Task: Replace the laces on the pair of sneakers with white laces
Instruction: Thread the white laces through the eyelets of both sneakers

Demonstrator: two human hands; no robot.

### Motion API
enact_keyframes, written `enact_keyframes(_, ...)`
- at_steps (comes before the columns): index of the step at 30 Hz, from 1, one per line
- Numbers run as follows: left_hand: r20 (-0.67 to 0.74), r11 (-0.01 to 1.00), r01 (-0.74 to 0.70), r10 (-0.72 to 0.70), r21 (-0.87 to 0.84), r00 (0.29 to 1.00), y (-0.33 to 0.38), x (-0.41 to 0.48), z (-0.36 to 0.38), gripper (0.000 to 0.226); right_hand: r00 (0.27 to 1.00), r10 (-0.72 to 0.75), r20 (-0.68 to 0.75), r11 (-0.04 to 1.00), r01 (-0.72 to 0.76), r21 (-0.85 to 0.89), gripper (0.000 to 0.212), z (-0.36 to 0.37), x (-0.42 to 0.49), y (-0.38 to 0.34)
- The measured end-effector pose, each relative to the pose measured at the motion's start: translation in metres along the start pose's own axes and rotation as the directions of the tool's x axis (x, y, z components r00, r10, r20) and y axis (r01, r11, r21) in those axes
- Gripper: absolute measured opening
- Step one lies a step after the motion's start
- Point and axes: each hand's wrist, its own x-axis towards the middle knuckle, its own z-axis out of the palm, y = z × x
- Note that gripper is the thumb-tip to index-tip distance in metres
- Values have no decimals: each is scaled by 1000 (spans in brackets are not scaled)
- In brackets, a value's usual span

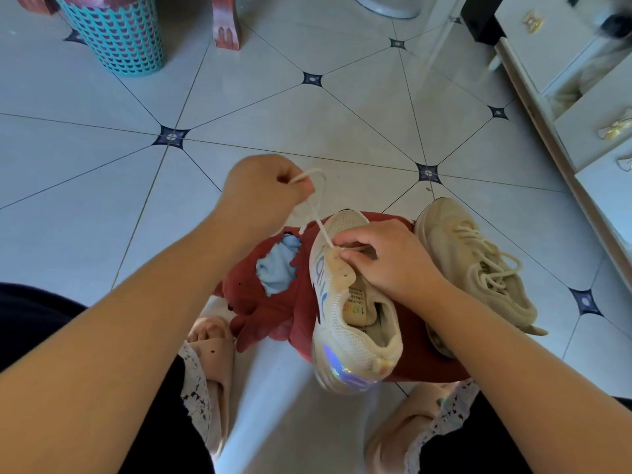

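A cream mesh sneaker [355, 323] with an iridescent heel patch lies on a red cloth [270, 302] between my feet, toe pointing away. My left hand [263, 189] is raised above it and grips a cream lace [316, 213] pulled taut from an eyelet near the toe. My right hand [386, 254] rests on the sneaker's tongue area, its fingers curled on the upper and pinching at that eyelet. The second sneaker [478, 265], beige and laced, lies on the floor to the right.
A pale blue cloth [278, 265] shows through a hole in the red cloth. My feet in pink slippers [212, 340] sit on the tiled floor. A teal basket [116, 32] stands far left, a white drawer cabinet [588, 124] along the right.
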Motion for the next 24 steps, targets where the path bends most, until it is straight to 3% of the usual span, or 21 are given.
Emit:
enact_keyframes(1, 36, 999, 29, -27, -34, 999, 2, -2, -3, 21, 1000, 6, 6, 1000, -6, 2, 20, 0, 0, 0)
enact_keyframes(2, 121, 999, 32, -37, 44, 992, 1, -3, -3, 20, 1000, 15, 13, 1000, -15, 4, 22, -1, 0, -1)
enact_keyframes(5, 364, 901, -113, -53, 420, 930, 0, -9, 4, 16, 998, 64, 22, 998, -64, -12, 32, -14, -1, 1)
enact_keyframes(11, 369, 871, -134, -58, 473, 928, 8, -6, -4, 18, 986, 155, -58, 984, -159, -78, 28, -58, -2, 1)
enact_keyframes(14, 385, 853, -231, 39, 468, 922, 17, -10, -9, 33, 985, 153, -83, 981, -142, 130, 20, -68, -3, -13)
enact_keyframes(16, 322, 912, -228, 114, 341, 940, 25, -12, -9, 38, 989, 134, -58, 945, -110, 308, 20, -70, -2, -26)
enact_keyframes(18, 265, 993, -106, 118, -58, 957, 38, -15, -13, 18, 993, 118, -31, 886, -91, 455, 20, -72, -1, -38)
enact_keyframes(20, 261, 930, 5, 98, -367, 960, 48, -16, -17, 10, 992, 123, -29, 804, -82, 589, 20, -76, 2, -44)
enact_keyframes(22, 234, 918, 2, 100, -396, 967, 53, -17, -16, 11, 991, 130, -32, 743, -76, 665, 21, -81, 4, -47)
enact_keyframes(24, 227, 950, 2, 73, -314, 971, 54, -17, -11, 9, 992, 118, -38, 727, -60, 684, 24, -85, 5, -49)
